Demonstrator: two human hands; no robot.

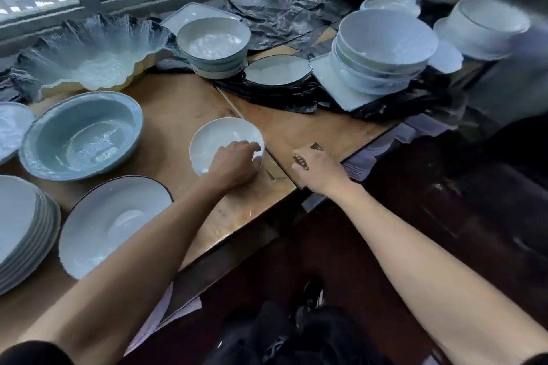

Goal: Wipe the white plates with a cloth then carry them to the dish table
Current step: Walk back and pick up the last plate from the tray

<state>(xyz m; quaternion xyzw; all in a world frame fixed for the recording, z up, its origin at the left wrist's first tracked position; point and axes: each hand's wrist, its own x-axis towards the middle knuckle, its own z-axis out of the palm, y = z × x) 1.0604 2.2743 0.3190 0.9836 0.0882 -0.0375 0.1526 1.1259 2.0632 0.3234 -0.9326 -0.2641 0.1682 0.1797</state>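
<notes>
Item: small white plate [221,142], set on the wooden bench [184,109] near its front edge, gripped at the near rim by the left hand [234,164]. The right hand [318,170] is held slack just beside it at the front edge, grasping nothing. Stacked plates [20,234] are kept at the left front corner, stacked bowls [382,50] toward the right edge.

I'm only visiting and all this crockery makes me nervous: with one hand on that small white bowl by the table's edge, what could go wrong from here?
The small white bowl sits close to the table edge, held only at its near rim by the left hand; a slip might send it off. The right hand rests on the table and gives the bowl no support. The tall bowl stack looks uneven and might topple if the table is bumped.
</notes>
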